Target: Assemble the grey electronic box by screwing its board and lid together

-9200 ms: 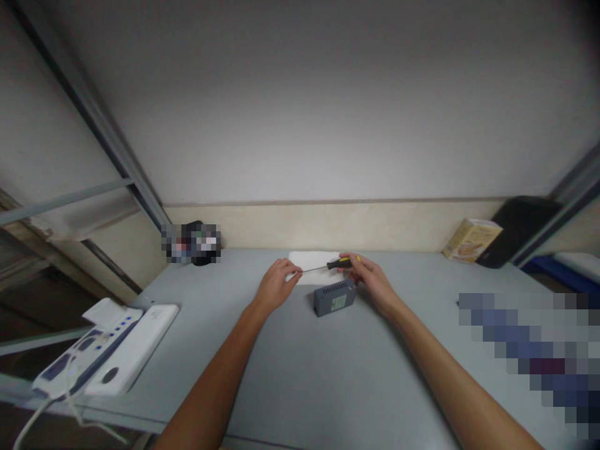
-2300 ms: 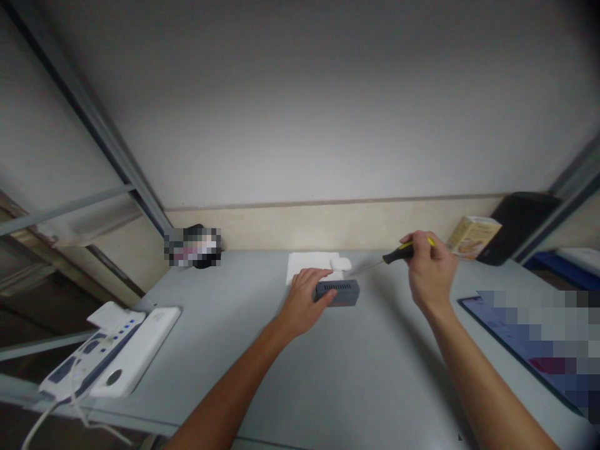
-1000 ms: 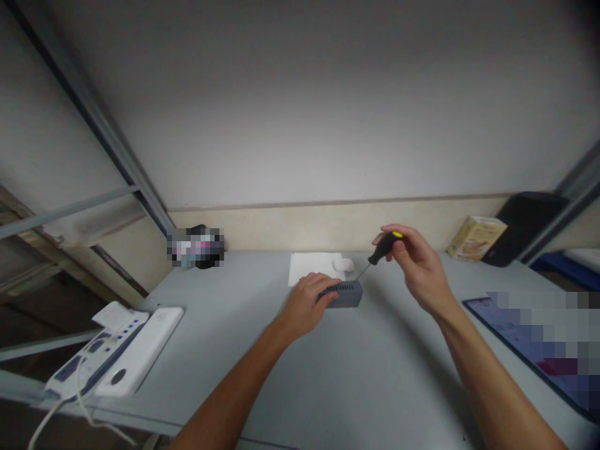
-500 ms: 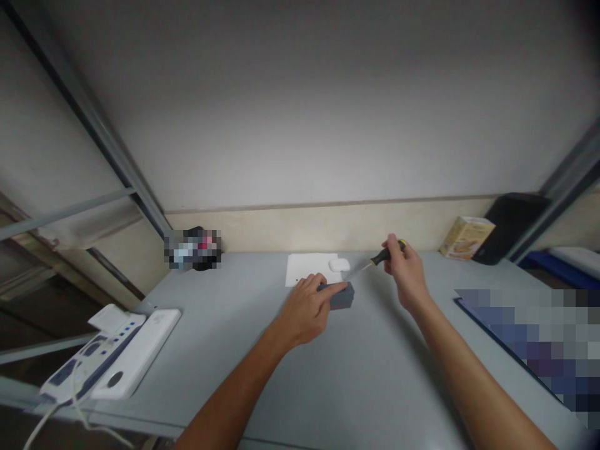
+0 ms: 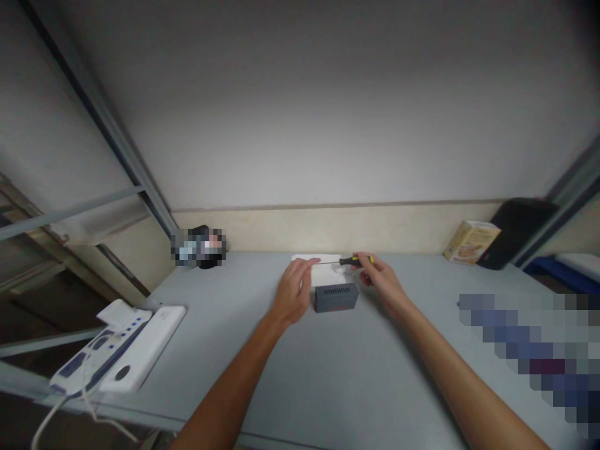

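My right hand (image 5: 377, 278) grips a screwdriver by its black and yellow handle (image 5: 351, 261). The thin shaft points left, almost level, above a white paper sheet (image 5: 323, 275). At the shaft's tip are the drawn-together fingertips of my left hand (image 5: 293, 294); whether a small part is pinched there is too small to make out. Just in front of the paper, a dark grey box (image 5: 336, 299) with a row of slots along its top rests on the table, touched by neither hand. A white rounded object on the paper is partly hidden behind the screwdriver and my right hand.
On the left lie a power strip (image 5: 100, 350) with a cable and a white slab-like device (image 5: 145, 350). A yellow carton (image 5: 471, 242) leans by a black panel (image 5: 518, 231) at the back right. Blurred items occupy the back left and right side. Metal posts flank the table.
My left hand has left the grey box and moved up to the screwdriver's tip. My right hand has shifted left, and the screwdriver has swung from slanting down to nearly level.
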Demonstrator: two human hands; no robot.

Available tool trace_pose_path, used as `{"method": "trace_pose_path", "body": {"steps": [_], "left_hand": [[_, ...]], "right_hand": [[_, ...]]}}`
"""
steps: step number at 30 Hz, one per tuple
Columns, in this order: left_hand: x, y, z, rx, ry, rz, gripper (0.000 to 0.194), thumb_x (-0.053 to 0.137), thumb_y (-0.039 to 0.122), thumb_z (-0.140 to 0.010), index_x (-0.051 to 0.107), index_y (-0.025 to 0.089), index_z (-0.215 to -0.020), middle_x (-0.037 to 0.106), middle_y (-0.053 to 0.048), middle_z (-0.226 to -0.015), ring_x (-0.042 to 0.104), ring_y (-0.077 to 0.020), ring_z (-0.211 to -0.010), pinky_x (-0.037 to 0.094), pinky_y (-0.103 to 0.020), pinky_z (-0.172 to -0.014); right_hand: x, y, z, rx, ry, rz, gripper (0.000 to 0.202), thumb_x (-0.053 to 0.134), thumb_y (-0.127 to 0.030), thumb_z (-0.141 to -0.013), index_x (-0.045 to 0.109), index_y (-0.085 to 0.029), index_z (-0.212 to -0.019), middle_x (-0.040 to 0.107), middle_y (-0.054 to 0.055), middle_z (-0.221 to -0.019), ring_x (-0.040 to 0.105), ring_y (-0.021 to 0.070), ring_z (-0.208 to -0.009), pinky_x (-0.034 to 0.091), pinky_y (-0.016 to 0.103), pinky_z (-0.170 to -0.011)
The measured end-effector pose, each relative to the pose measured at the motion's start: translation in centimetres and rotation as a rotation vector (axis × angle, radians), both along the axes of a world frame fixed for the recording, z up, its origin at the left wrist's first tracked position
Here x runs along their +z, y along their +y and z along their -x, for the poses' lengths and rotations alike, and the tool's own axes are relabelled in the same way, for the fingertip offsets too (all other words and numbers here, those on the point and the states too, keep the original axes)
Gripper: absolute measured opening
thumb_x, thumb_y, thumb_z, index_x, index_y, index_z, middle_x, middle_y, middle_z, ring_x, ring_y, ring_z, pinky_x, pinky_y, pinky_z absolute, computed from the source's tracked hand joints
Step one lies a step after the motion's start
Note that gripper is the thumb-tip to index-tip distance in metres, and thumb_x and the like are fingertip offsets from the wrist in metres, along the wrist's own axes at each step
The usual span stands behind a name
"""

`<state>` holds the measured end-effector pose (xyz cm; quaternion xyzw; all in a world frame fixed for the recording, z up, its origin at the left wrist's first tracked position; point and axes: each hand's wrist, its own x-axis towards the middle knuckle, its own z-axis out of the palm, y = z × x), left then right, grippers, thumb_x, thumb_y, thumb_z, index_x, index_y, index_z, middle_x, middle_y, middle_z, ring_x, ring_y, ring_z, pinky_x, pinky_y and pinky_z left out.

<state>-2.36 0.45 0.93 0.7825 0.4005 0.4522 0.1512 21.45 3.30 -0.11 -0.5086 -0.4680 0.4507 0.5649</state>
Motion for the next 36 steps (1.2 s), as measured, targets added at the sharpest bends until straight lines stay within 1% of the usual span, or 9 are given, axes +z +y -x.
{"method": "trace_pose_path", "body": {"steps": [2, 5, 9, 12, 15, 20, 28, 32, 36], "left_hand": [[0.0, 1.1, 1.2, 0.148, -0.095, -0.037, 0.038, 0.029, 0.027, -0.106, 0.062, 0.018, -0.123, 0.063, -0.009, -0.11, 0.058, -0.0208, -0.108, 0.045, -0.036, -0.098], [-0.5, 2.6, 2.8, 0.303, -0.099, -0.066, 0.035, 0.03, 0.026, -0.105, 0.064, 0.017, -0.112, 0.065, -0.009, -0.108, 0.059, -0.0214, -0.106, 0.045, -0.037, -0.099], [-1.4, 3.6, 3.8, 0.371, 0.052, -0.039, 0.033, 0.033, 0.022, -0.103, 0.066, 0.018, -0.105, 0.067, -0.008, -0.105, 0.061, -0.022, -0.106, 0.046, -0.038, -0.1], [-1.9, 3.8, 4.0, 0.353, 0.209, -0.018, 0.026, 0.042, 0.019, -0.099, 0.069, 0.019, -0.099, 0.067, -0.007, -0.099, 0.061, -0.0227, -0.101, 0.048, -0.038, -0.096], [-2.2, 3.7, 4.1, 0.296, 0.33, 0.007, 0.023, 0.049, 0.014, -0.094, 0.071, 0.02, -0.096, 0.067, -0.007, -0.097, 0.062, -0.0229, -0.1, 0.049, -0.037, -0.094], [-2.7, 3.6, 4.2, 0.262, 0.414, 0.056, 0.022, 0.053, 0.014, -0.091, 0.074, 0.019, -0.097, 0.067, -0.008, -0.099, 0.062, -0.0232, -0.1, 0.049, -0.037, -0.094], [-3.0, 3.6, 4.4, 0.229, 0.493, 0.107, 0.021, 0.06, 0.024, -0.09, 0.075, 0.02, -0.104, 0.066, -0.01, -0.103, 0.062, -0.0253, -0.103, 0.048, -0.04, -0.096], [-2.9, 3.5, 4.3, 0.219, 0.48, 0.103, 0.019, 0.061, 0.026, -0.091, 0.075, 0.022, -0.103, 0.065, -0.009, -0.101, 0.061, -0.0247, -0.102, 0.048, -0.039, -0.095], [-3.4, 3.8, 4.2, 0.202, 0.423, 0.096, 0.019, 0.06, 0.031, -0.093, 0.076, 0.022, -0.1, 0.065, -0.008, -0.099, 0.06, -0.0231, -0.101, 0.048, -0.036, -0.094]], "right_hand": [[-0.4, -0.1, 0.3, 0.057, -0.01, 0.023, 0.058, 0.067, -0.067, -0.079, 0.073, -0.019, -0.111, 0.074, 0.005, -0.085, 0.048, 0.0106, -0.056, 0.035, 0.025, -0.053], [-1.1, -0.1, 0.5, 0.137, -0.034, 0.073, 0.06, 0.061, -0.069, -0.083, 0.073, -0.02, -0.115, 0.076, 0.006, -0.09, 0.052, 0.0129, -0.059, 0.037, 0.026, -0.055], [-1.7, -0.1, 0.9, 0.196, -0.073, 0.125, 0.062, 0.058, -0.07, -0.084, 0.073, -0.021, -0.118, 0.078, 0.007, -0.096, 0.059, 0.0169, -0.064, 0.042, 0.029, -0.061], [-1.6, -0.3, 1.3, 0.223, -0.073, 0.123, 0.06, 0.057, -0.069, -0.086, 0.075, -0.021, -0.116, 0.079, 0.008, -0.101, 0.066, 0.0214, -0.078, 0.047, 0.033, -0.073], [-1.4, -0.4, 1.5, 0.248, -0.084, 0.112, 0.058, 0.057, -0.069, -0.087, 0.077, -0.021, -0.112, 0.079, 0.009, -0.103, 0.069, 0.0261, -0.096, 0.047, 0.037, -0.089], [-1.1, -0.6, 1.4, 0.241, -0.088, 0.101, 0.058, 0.057, -0.069, -0.086, 0.078, -0.02, -0.11, 0.078, 0.01, -0.106, 0.067, 0.0286, -0.104, 0.044, 0.04, -0.098], [-0.7, -0.8, 1.6, 0.244, -0.081, 0.117, 0.06, 0.057, -0.07, -0.085, 0.078, -0.019, -0.11, 0.079, 0.009, -0.1, 0.067, 0.0274, -0.099, 0.045, 0.037, -0.093], [-0.6, -0.8, 1.5, 0.245, -0.079, 0.112, 0.061, 0.056, -0.071, -0.085, 0.077, -0.02, -0.112, 0.078, 0.009, -0.101, 0.066, 0.0248, -0.087, 0.046, 0.034, -0.08], [-0.6, -0.8, 1.2, 0.237, -0.081, 0.105, 0.062, 0.056, -0.07, -0.086, 0.074, -0.021, -0.119, 0.078, 0.007, -0.099, 0.061, 0.0208, -0.076, 0.043, 0.032, -0.071]]}}
